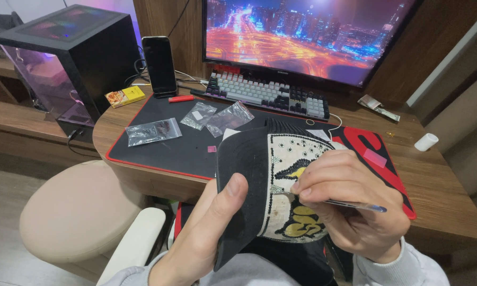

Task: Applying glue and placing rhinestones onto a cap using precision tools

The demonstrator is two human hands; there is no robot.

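Observation:
My left hand (204, 235) grips a black cap (249, 175) by its brim, thumb on top, holding it up over my lap. The cap's white front panel (289, 159) carries small dark studs and a black and yellow emblem. My right hand (350, 204) rests against that panel and pinches a thin pen-like tool (358, 206), its tip touching the panel near the emblem's upper part.
A black desk mat with red edge (169, 148) holds three small clear plastic bags (153, 131), a keyboard (267, 94) and a phone on a stand (160, 64). A monitor (302, 34), a computer case (71, 58), a yellow box (124, 96) and a white cylinder (425, 141) stand around. Beige chair (79, 212) at left.

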